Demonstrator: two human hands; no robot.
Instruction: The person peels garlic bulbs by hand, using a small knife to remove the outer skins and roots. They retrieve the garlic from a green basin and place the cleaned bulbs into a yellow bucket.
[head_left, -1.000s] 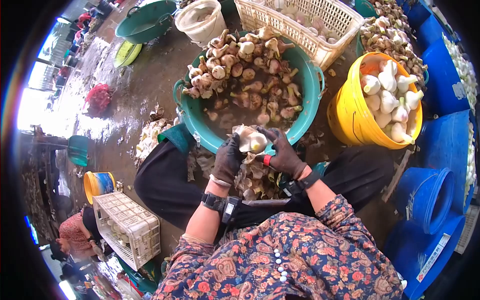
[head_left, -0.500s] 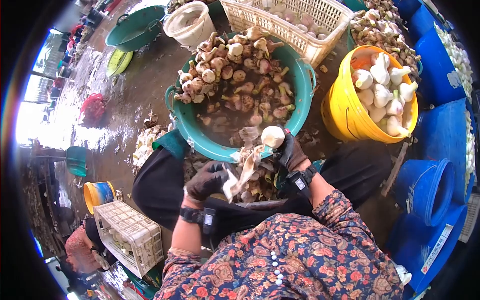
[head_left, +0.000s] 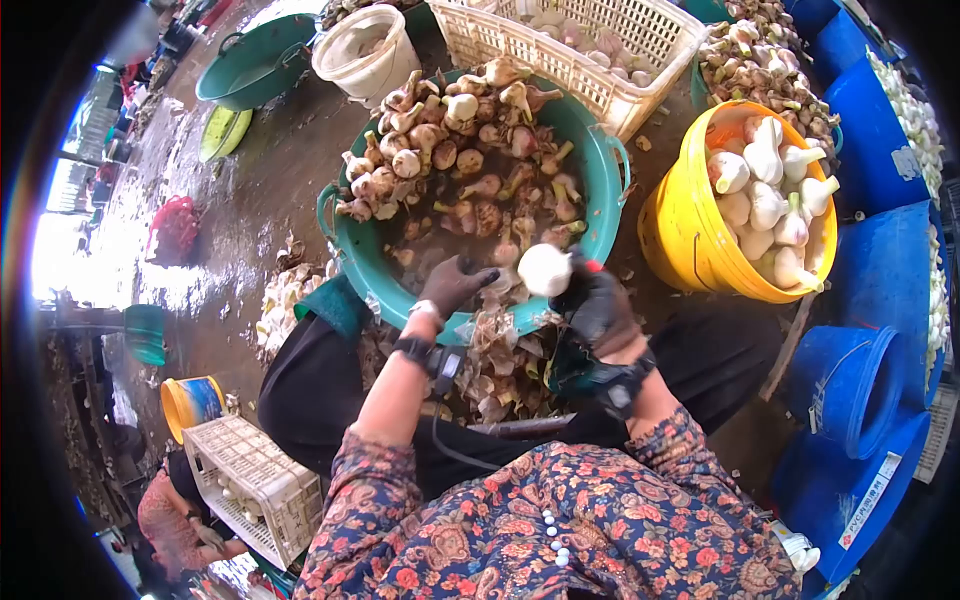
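Observation:
My right hand (head_left: 600, 312), in a dark glove, grips a clean white garlic bulb (head_left: 545, 270) above the near rim of a green basin (head_left: 345, 262). A small red piece shows at that hand's fingers; its kind I cannot make out. My gloved left hand (head_left: 455, 284) is over the basin's near side, left of the bulb and apart from it, with thumb and fingers spread and nothing visible in them. Unpeeled garlic bulbs (head_left: 425, 135) are heaped at the basin's far side, others lying in brown water. Below the rim lie papery garlic skins (head_left: 495, 365).
A yellow bucket (head_left: 665, 230) of white garlic bulbs stands at right, beside blue containers (head_left: 845, 385). Behind the basin are a cream crate (head_left: 560, 65) and a white bucket (head_left: 365, 65). Another person (head_left: 165, 515) is at lower left, near a second crate (head_left: 245, 445).
My left hand has moved up and right, over the basin; the strip of skin it held is gone from it. The right hand still holds the bulb, having turned slightly.

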